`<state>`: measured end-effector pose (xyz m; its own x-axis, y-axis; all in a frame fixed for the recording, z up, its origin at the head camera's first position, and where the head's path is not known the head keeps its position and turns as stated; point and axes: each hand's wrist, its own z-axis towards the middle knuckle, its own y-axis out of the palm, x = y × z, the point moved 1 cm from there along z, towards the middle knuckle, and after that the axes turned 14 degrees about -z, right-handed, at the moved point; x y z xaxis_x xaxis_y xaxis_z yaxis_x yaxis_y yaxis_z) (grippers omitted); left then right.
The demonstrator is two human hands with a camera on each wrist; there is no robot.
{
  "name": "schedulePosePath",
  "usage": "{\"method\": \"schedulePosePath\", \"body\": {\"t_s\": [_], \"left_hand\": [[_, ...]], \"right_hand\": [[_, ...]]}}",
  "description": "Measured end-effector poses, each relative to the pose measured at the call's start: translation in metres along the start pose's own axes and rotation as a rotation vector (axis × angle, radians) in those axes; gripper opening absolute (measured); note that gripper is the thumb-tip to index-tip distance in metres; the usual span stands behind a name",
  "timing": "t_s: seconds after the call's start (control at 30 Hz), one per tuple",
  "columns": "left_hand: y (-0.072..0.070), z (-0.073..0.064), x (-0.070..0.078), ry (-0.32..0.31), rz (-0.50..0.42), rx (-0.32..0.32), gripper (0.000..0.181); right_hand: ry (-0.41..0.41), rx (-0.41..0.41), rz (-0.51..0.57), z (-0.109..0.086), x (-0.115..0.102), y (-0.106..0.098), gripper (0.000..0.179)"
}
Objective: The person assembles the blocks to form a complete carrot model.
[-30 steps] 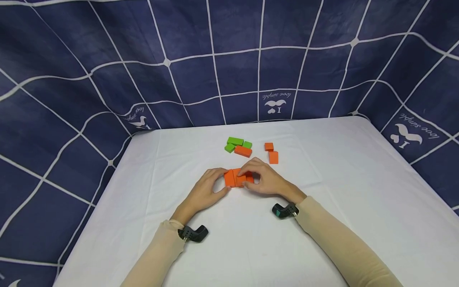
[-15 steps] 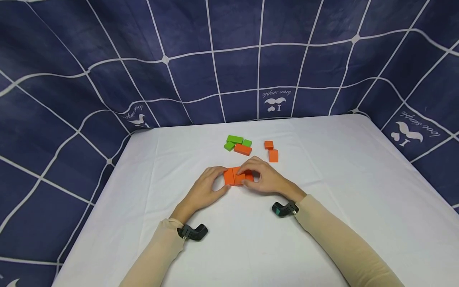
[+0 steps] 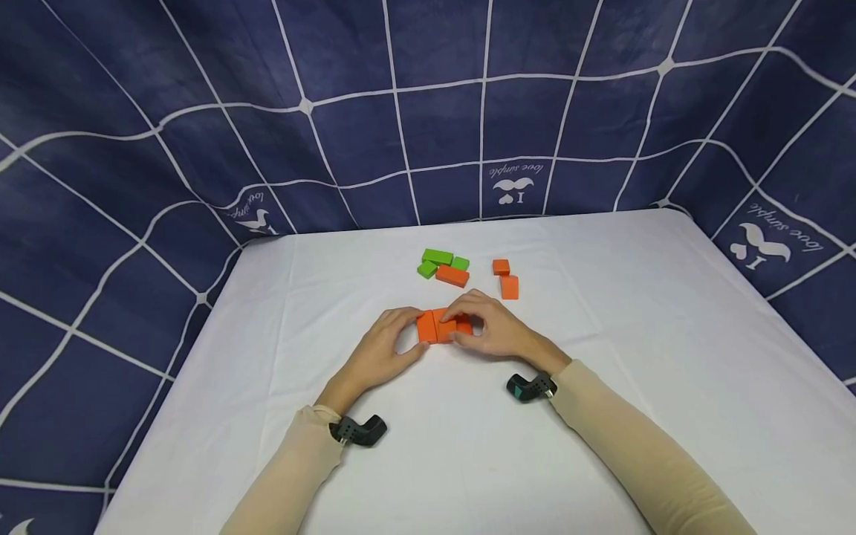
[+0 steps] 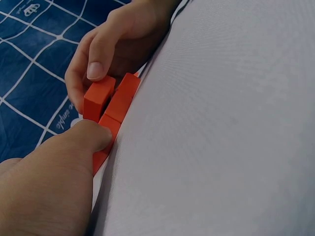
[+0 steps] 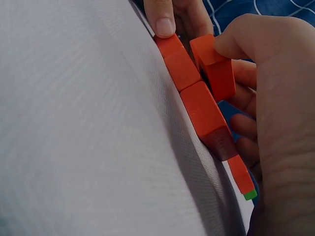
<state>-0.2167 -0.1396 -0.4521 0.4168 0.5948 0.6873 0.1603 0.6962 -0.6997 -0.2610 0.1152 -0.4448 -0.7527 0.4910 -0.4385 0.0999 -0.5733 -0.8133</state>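
Curtain [image 3: 441,134]: "I", "love simple", upside down, upper centre and right
Left hand [image 3: 377,353]: pinches orange row [image 3: 426,328], centre
Right hand [image 3: 493,332]: pinches orange block [image 5: 224,78] over row, centre

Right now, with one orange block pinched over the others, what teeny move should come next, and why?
I'd probably ease the pinched block gently down onto the orange row. The right hand holds it above the row, and a dark strip shows between them in both wrist views. The left hand grips the row's left end, which should help keep it steady.
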Motion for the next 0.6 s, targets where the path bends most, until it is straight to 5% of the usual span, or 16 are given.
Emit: {"method": "schedulePosePath", "body": {"t_s": [0.6], "left_hand": [[-0.0004,0.0034,-0.0008,-0.003,-0.012,-0.007,0.058]], "right_hand": [[0.04,0.008,0.011,0.0035,0.0044,0.0013,0.025]]}}
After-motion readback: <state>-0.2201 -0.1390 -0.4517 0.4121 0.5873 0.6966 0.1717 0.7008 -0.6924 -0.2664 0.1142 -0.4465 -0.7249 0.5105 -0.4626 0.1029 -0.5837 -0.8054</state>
